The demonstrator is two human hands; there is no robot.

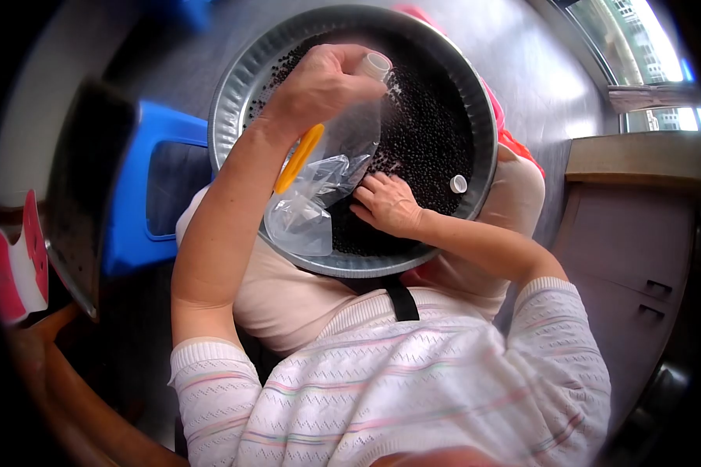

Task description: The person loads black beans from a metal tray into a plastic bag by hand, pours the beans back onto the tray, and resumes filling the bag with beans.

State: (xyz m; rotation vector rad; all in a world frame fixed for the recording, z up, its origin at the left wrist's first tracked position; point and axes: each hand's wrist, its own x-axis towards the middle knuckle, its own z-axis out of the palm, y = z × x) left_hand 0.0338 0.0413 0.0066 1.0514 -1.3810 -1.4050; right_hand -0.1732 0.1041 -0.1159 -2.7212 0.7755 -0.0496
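Note:
My left hand [319,82] is closed round the white neck [375,66] of a clear, crinkled plastic pouch [304,210] with a yellow handle [299,159]. The pouch hangs over the left side of a round metal basin [226,101]. Small black pellets [436,117] cover much of the basin floor. Low in the basin, my right hand [388,204] rests on the pellets beside the pouch, its fingers bent and slightly apart. A white cap [458,184] lies on the pellets near the right rim.
The basin sits on my lap, between my knees. A blue plastic stool [125,194] stands at the left, close to the rim. At the right are a cabinet [627,233] and a window [631,47]. Something red and white [23,268] is at the far left.

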